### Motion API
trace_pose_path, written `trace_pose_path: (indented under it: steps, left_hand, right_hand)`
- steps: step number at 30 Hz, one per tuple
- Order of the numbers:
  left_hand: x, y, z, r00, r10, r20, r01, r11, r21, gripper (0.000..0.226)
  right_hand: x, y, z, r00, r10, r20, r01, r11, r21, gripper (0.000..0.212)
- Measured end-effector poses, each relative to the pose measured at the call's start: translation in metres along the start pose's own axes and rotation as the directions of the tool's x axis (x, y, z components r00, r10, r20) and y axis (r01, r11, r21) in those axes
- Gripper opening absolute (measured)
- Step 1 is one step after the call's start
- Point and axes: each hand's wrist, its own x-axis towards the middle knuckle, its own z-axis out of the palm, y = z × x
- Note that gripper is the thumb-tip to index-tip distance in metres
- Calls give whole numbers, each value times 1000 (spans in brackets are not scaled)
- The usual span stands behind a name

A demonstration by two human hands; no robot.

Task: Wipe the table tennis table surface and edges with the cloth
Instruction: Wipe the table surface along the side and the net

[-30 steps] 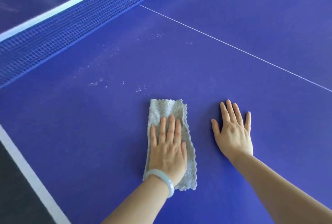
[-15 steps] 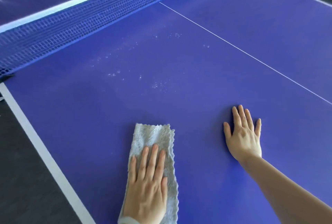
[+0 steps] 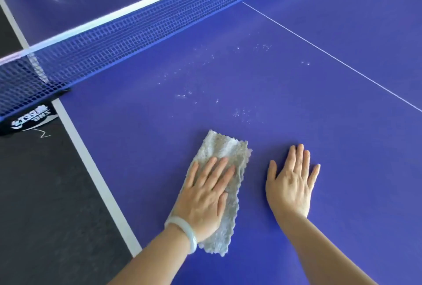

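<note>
**Flat-palm wipe just inside the left edge, dust ahead not yet reached**

Right of the white edge line (image 3: pixel 91 163), the left grip (image 3: pixel 205 195) lies flat with straight fingers, pressing the folded grey cloth (image 3: pixel 225 145) onto the blue surface (image 3: pixel 342 147). It would be best to keep the palm weight even and push in overlapping strokes toward the white specks (image 3: pixel 242 113). The right grip (image 3: pixel 291 184) lies spread on bare surface, holding nothing. Since half a second ago, the cloth has slid forward, slanted right and drawn nearer the right grip.

Blue table (image 3: pixel 331 129), grey cloth (image 3: pixel 225 146), white specks (image 3: pixel 241 113), net (image 3: pixel 114 41)
</note>
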Motion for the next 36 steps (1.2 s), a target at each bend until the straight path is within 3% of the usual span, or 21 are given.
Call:
trace_pose_path:
  steps: [2,5,8,10,13,17,19,21,24,26,29,31,36]
  left_hand:
    - [12,-50,-6,981,-196,-7,196,980,26,60]
    - [-20,-106,-4,857,-514,-46,512,858,-41,64]
    - [-64,-70,3,792,-607,-70,606,795,-32,62]
    - [-66,-7,10,853,-517,-68,515,856,-48,63]
    - [-42,65,9,974,-219,-65,211,971,-110,64]
    - [-10,18,-1,998,57,8,-57,998,1,58]
    - [-4,-38,-6,998,-65,17,64,997,51,59]
    - [-11,-88,-7,947,-322,7,322,946,28,63]
    - [-46,-80,-3,844,-535,-38,535,845,-13,63]
    - [-66,-29,3,850,-526,-34,525,851,-16,63]
    - [-76,35,4,941,-339,-5,338,938,-70,65]
    - [-76,45,3,956,-294,1,294,955,-40,67]
    - [-75,40,7,942,-328,75,332,942,-48,73]
  right_hand:
    - [0,-1,0,1000,-17,6,17,999,-34,74]
    - [0,-5,2,1000,-9,16,10,997,-73,77]
    - [-1,-6,1,1000,-5,15,6,996,-89,77]
    - [-1,-8,0,1000,-4,26,7,994,-108,77]
    - [-1,-8,-3,999,-14,48,20,992,-126,80]
    - [-2,-7,-6,999,-18,49,23,994,-105,80]
    - [-2,-8,-6,999,-19,43,24,994,-110,80]
    - [-2,-9,-5,999,-21,42,25,993,-119,80]
    - [0,-7,-5,999,-18,51,23,993,-114,79]
    - [0,-8,-5,998,-19,56,26,992,-123,78]
    - [-1,-10,-6,998,-16,60,24,992,-123,77]
    - [-1,-10,-8,998,-6,59,14,992,-122,75]
    - [-15,-73,5,958,-283,46,287,946,-150,71]
